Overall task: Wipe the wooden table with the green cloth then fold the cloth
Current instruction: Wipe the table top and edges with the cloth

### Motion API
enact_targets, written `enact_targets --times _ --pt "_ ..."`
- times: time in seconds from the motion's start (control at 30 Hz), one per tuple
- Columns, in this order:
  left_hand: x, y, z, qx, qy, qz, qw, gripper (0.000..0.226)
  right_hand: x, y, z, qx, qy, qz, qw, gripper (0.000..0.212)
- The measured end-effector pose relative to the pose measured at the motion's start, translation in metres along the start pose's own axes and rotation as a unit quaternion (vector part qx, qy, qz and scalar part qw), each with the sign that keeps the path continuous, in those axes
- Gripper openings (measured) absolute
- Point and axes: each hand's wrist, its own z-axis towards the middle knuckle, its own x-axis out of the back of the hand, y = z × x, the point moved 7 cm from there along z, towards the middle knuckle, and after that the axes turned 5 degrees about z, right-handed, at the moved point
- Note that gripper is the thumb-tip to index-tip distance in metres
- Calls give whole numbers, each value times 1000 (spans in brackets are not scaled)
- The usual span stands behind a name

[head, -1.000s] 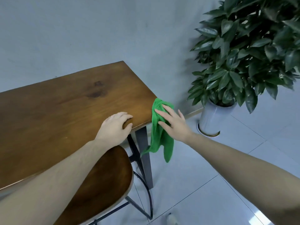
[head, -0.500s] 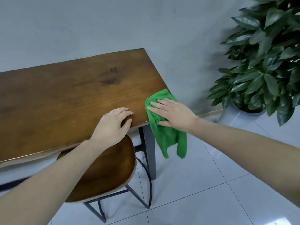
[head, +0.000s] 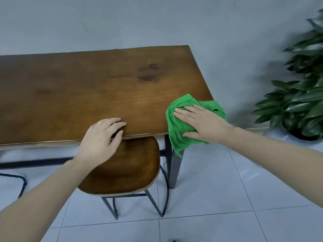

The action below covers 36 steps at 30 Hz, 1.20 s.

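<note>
A wooden table stands against a grey wall, its left end cut off by the frame edge. Pale floor tiles lie open toward 5 o'clock. A blurred potted plant, cropped at 3 o'clock, stands well apart from the table. A wooden stool is tucked partly under the near edge. The green cloth is bunched on the table's near right corner, spilling over the edge and hiding part of a dark leg. The right hand presses it with flat, straight fingers. The left hand rests on the near edge, fingers relaxed.
</note>
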Motion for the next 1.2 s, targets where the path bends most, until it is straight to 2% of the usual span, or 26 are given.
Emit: enact_targets --times 0.23,0.47,0.57,0.77,0.97,1.1,1.2 --pt "16 -84 -39 20 15 17 1000 42 6 -60 44 -7 14 9 1000 83" --pt "41 -191 -88 35 8 29 999 45 6 -178 136 -18 3 3 1000 86" --pt "52 -236 -116 45 19 15 999 40 6 -236 182 -25 -11 -3 1000 88" --pt "74 -316 -166 61 49 7 997 44 8 -331 266 -46 -20 5 999 89" --pt "68 -389 -214 118 47 -22 992 33 8 -337 272 -4 -41 1 999 89" --pt "63 -437 -242 153 45 -37 987 34 9 -337 270 -23 -38 -12 999 88" --pt "64 -473 -258 188 46 -36 980 32 13 -364 298 -21 -45 -8 999 91"
